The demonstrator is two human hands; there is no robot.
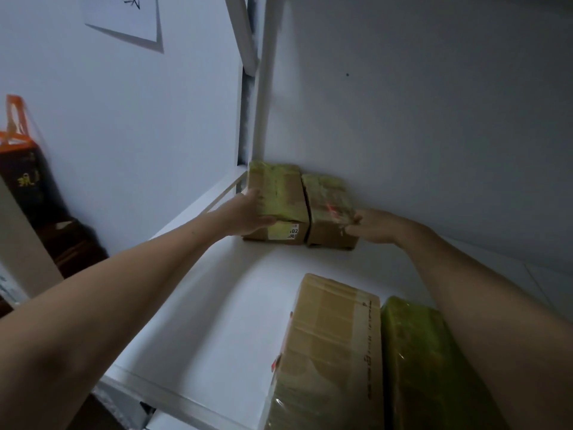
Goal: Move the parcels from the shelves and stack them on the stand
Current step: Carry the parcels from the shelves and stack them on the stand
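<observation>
As arms extend | L hand [251,212] grips left parcel [279,193] | R hand [369,226] pinches right parcel [328,203]

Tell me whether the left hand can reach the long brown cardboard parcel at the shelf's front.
Probably yes: the long brown cardboard parcel lies uncovered, but the left hand grips a small taped cardboard box.

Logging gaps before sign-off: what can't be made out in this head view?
White paper sign: head view, top edge cuts it off; writing unreadable.
White label on the left small taped cardboard parcel: head view, print blurred.
Green plastic-wrapped parcel: head view, bottom edge and right forearm hide much.
Right small taped cardboard parcel: head view, right hand covers its corner.
Stand: outside the head view.
</observation>
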